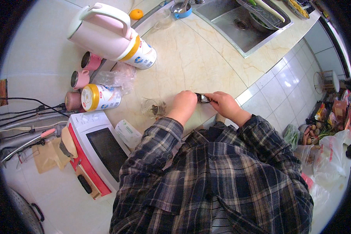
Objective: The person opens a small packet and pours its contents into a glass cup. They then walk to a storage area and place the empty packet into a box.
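Note:
Between my two hands is a small dark, shiny packet (pixel 203 98), gripped at its two ends near the counter's front edge. My left hand (pixel 185 102) closes over its left end, the fingers curled and partly hidden. At the other end, my right hand (pixel 224 103) pinches it between thumb and fingers. Left of my left hand stands a clear glass cup (pixel 149 107) with dark, leaf-like pieces inside. My forearm hides part of the space near the cup.
A white microwave (pixel 89 117) stands at left beside a tissue pack (pixel 128 134). Behind it are a gold-lidded can (pixel 101 98), a plastic bag (pixel 117 77), pink mugs (pixel 80 79) and a large pink jug (pixel 102 38). A steel sink (pixel 222 17) is set into the counter (pixel 190 64).

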The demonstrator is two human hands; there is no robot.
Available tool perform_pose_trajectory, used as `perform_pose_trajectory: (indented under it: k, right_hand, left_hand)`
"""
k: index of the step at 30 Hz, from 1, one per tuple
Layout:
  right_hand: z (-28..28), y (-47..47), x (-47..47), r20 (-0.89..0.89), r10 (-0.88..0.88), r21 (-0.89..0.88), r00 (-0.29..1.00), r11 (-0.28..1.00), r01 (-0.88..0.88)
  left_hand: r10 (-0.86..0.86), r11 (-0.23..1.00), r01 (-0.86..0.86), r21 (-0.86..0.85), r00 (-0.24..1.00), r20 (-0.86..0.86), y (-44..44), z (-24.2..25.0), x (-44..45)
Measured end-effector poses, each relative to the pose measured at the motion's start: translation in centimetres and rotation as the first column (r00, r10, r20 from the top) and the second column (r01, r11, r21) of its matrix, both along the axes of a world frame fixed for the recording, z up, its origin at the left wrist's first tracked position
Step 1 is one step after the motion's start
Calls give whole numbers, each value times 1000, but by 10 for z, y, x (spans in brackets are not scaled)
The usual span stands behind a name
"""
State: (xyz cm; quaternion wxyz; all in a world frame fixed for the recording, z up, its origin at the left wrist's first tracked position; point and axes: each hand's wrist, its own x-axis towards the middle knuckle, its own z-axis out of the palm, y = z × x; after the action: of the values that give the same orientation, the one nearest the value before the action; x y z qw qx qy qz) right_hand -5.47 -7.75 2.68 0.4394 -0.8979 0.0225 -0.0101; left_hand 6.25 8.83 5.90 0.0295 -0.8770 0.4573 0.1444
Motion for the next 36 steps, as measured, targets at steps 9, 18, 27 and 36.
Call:
perform_pose_trajectory:
  k: [9,18,27,36]
  right_hand:
    - [-1,0,0,9,-13,9,1000,1000,13]
    - [-3,0,1,1,11,9,1000,1000,-11]
    - [-1,-2,1,7,-13,8,1000,1000,13]
    - [-3,-2,1,-20,-6,11,1000,1000,7]
  left_hand:
    - [14,999,-14,-50,1000,9,6,11,3]
    - [-2,999,3,-32,999,51,2,11,-7]
    - [31,999,-29,-29,995,98,11,17,-2]
    - [87,985,-81,-152,995,38,24,27,0]
